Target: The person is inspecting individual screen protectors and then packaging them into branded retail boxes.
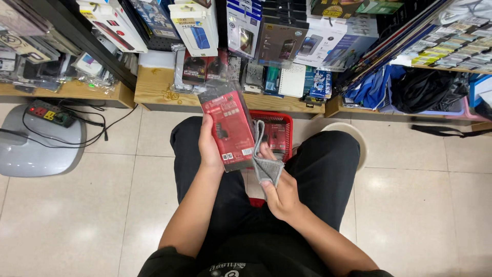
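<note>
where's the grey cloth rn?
Head view, centre: the grey cloth is in the right hand, touching the right edge of the red package held by the left hand, just in front of the red basket.

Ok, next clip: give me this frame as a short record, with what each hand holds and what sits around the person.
left hand: left hand holds a red packaged item upright by its edge
right hand: right hand holds a grey cloth against the package's lower right edge
between the knees: red basket on the tiled floor
ahead: wooden shelf with packaged goods
left side: power strip on a grey base
</note>
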